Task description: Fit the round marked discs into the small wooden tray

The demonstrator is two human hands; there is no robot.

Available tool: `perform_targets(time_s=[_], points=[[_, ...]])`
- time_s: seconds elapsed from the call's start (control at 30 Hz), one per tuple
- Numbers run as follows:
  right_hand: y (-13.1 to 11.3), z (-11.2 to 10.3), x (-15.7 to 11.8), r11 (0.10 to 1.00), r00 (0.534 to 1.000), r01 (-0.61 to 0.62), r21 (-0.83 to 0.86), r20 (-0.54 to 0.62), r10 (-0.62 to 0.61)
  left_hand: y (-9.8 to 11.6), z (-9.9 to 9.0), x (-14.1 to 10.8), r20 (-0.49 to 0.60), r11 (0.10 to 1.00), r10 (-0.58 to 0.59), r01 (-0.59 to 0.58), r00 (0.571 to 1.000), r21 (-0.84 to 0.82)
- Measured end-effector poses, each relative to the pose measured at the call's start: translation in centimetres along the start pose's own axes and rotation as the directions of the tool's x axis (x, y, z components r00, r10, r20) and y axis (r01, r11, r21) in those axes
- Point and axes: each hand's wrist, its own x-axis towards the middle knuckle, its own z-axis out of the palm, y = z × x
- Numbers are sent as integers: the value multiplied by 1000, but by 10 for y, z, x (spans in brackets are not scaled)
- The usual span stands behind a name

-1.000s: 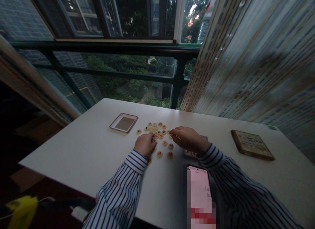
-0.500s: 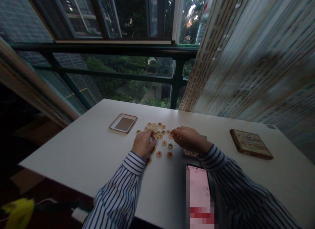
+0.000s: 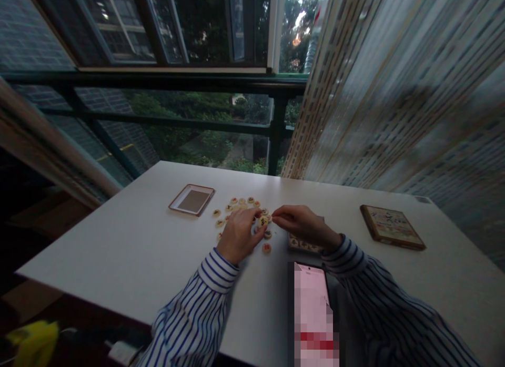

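My left hand [image 3: 240, 234] holds a round wooden piece [image 3: 263, 221] with a dark character between thumb and fingers. Just right of it is my right hand [image 3: 302, 225], its fingers pinched together at the edge of the pieces; whether anything sits between the fingertips is too small to tell. Several round pieces with red or dark characters lie on the white table, among them a red-marked one [image 3: 266, 248] in front of my hands and a dark-marked one [image 3: 216, 213] to the left. A box of pieces [image 3: 303, 244] is partly hidden under my right forearm.
An open shallow tray [image 3: 191, 200] lies at the left of the table [image 3: 118, 241]. A flat wooden box [image 3: 392, 226] with a pictured lid is at the right. A phone [image 3: 314, 309] lies near the front edge. Window, railing and curtain stand behind.
My left hand has moved right, towards my right hand, and now shows a dark-marked piece raised in its fingers. The view has shifted slightly.
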Motion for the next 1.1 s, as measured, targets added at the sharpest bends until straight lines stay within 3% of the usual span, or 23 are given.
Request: perform_targets(time_s=[0.23, 0.4, 0.7, 0.9, 1.1], points=[[12, -4, -9, 938, 996, -72, 340, -20, 84, 22, 7, 6, -16, 995, 94, -94, 995, -35], [19, -9, -16, 884, 991, -107, 455, -17, 129, 34, 13, 13, 8, 992, 111, -110, 994, -63], [28, -19, -27, 884, 978, -118, 452, -103, 184, 36, 21, 25, 51, 972, 74, -60, 996, -226], [31, -30, -30, 904, 964, -96, 418, -189, 189, 32, 22, 42, 169, 882, 5, 76, 986, -465], [33, -40, -32, 931, 946, -45, 362, -283, 156, 41, 18, 64, 248, 817, 34, 116, 968, -565]])
